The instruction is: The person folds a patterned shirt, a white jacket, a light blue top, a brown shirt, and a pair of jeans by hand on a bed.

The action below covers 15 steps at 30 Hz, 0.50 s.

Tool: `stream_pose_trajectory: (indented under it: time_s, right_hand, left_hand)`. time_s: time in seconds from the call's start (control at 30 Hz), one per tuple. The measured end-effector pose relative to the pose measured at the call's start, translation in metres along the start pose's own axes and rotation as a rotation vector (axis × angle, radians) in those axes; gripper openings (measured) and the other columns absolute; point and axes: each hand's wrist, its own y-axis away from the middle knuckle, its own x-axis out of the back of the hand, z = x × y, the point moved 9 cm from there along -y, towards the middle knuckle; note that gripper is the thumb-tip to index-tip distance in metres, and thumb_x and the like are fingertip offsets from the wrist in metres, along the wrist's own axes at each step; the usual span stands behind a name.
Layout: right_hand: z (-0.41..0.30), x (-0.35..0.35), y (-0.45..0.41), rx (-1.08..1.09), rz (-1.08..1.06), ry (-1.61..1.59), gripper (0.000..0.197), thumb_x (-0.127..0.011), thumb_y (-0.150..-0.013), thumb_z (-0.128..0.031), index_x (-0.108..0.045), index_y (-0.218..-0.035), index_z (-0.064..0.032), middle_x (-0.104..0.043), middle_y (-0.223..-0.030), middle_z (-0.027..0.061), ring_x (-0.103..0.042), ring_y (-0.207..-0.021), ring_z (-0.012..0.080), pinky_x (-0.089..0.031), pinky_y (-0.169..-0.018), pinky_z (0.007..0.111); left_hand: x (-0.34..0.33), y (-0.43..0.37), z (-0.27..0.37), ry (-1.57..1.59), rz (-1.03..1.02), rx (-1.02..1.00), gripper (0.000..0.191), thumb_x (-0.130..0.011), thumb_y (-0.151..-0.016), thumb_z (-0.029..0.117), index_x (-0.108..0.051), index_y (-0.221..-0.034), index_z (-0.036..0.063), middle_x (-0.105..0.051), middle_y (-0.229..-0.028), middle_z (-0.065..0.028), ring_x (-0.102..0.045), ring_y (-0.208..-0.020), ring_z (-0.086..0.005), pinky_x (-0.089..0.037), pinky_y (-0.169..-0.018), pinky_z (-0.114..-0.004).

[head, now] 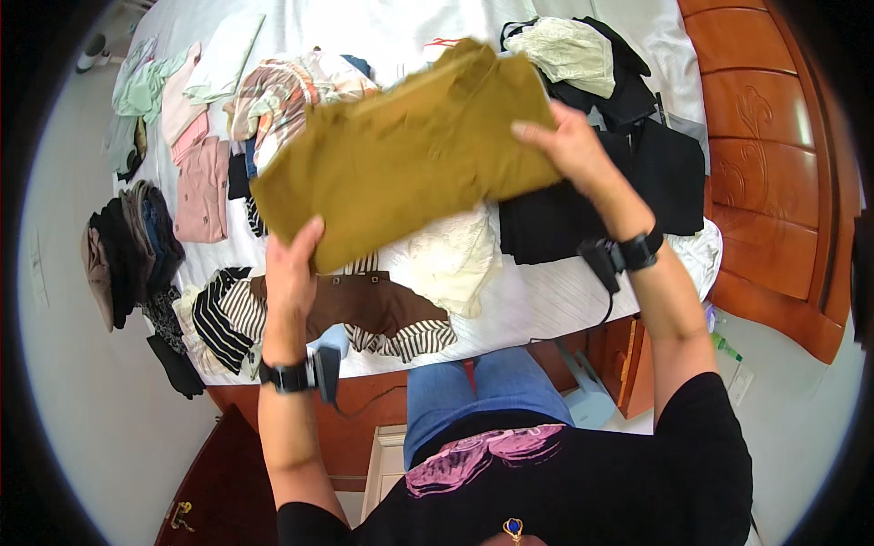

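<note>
A folded olive-mustard garment is held up above the bed, stretched between both hands. My left hand grips its lower left corner, thumb on top. At its right end my right hand pinches the cloth with the thumb in front; the fingers behind are hidden. Beneath the garment lie a cream lace piece and a brown garment with buttons over black-and-white striped cloth. Folded black clothes rest below my right hand.
A white bedspread carries further clothes: a pink folded garment, mint cloth, a patterned pile and cream lace on black. Dark folded clothes line the left edge. A carved wooden headboard stands at right.
</note>
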Motion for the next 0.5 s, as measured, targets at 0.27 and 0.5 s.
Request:
stream_pose_trajectory:
  time_s: [0.27, 0.5]
  right_hand:
    - [0.029, 0.119, -0.103, 0.217, 0.278, 0.442, 0.051, -0.064, -0.079, -0.032, -0.053, -0.115, 0.0021, -0.061, -0.105, 0.0185, -0.061, -0.093, 0.0256, -0.047, -0.083, 0.034]
    - [0.002, 0.04, -0.065, 0.61, 0.577, 1.183, 0.055, -0.055, -0.084, -0.04, -0.042, -0.131, -0.0145, -0.043, -0.13, 0.0182, -0.037, -0.122, 0.0355, -0.028, -0.102, 0.044]
  left_hand:
    - [-0.077, -0.142, -0.038, -0.112, 0.006, -0.204, 0.035, -0.068, -0.077, 0.01, -0.052, -0.105, -0.0028, -0.061, -0.097, -0.0086, -0.058, -0.085, -0.0154, -0.047, -0.076, -0.027]
    - [-0.109, -0.082, 0.013, -0.882, 0.4, -0.839, 0.068, -0.068, -0.074, 0.029, -0.039, -0.128, -0.0007, -0.041, -0.129, -0.0199, -0.036, -0.12, -0.0349, -0.026, -0.101, -0.046]
